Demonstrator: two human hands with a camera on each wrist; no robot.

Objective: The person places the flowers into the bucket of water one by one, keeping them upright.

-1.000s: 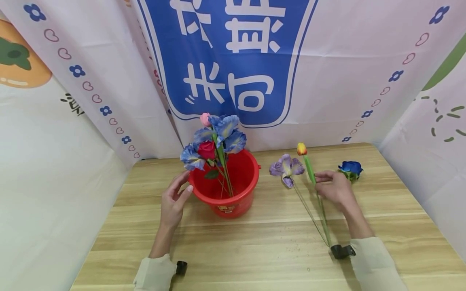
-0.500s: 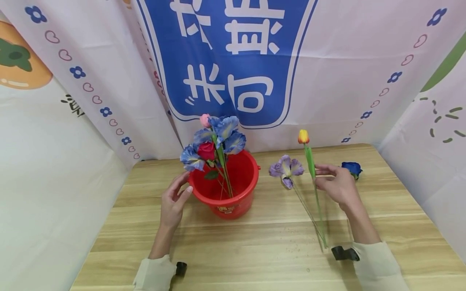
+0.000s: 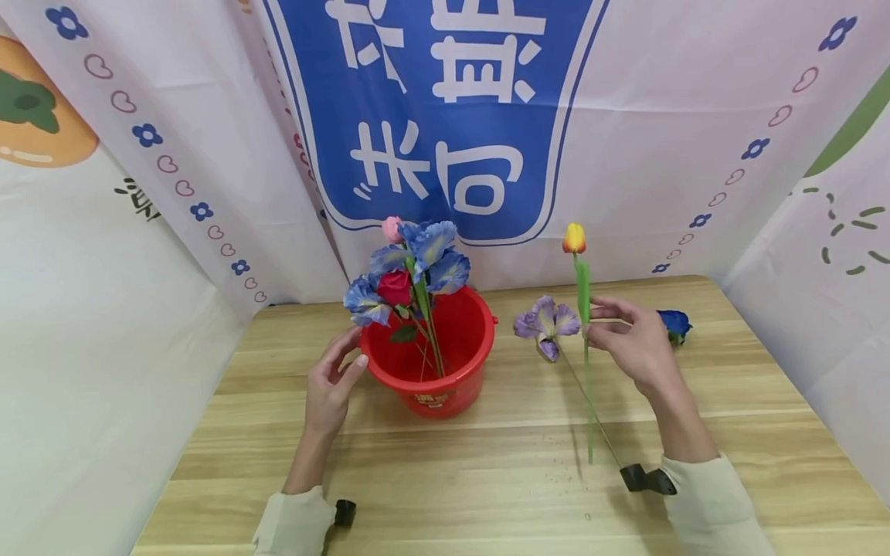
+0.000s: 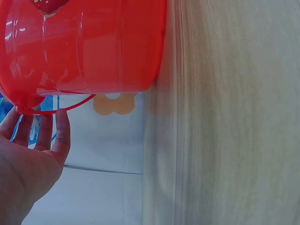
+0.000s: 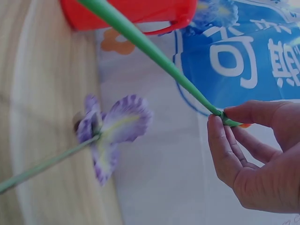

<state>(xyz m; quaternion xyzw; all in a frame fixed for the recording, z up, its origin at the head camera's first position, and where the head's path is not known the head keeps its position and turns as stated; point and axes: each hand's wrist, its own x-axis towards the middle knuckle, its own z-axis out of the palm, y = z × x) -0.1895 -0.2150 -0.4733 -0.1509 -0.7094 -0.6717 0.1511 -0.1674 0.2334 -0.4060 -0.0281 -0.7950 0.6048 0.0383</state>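
Note:
My right hand [image 3: 633, 340] pinches the green stem of a yellow and red tulip [image 3: 574, 239], holding it nearly upright above the table. The right wrist view shows thumb and fingertips meeting on the tulip stem [image 5: 159, 56]. A purple iris [image 3: 548, 323] lies on the table just left of it. My left hand [image 3: 334, 386] touches the left rim of a red bucket [image 3: 445, 398]; its fairly straight fingertips rest by the thin handle [image 4: 77, 104]. Blue irises [image 3: 431, 247], a red rose [image 3: 395, 287] and a pink bud [image 3: 392, 229] stand in the bucket.
A blue rose [image 3: 674, 324] lies behind my right hand, partly hidden by it. The wooden table [image 3: 445, 494] meets a printed white cloth [image 3: 626, 193] at its back and sides. Small crumbs dot the table in front of the flowers.
My right hand has raised the tulip off the table, tilting it more upright and shifting it slightly left. The left hand and the bucket have stayed in place.

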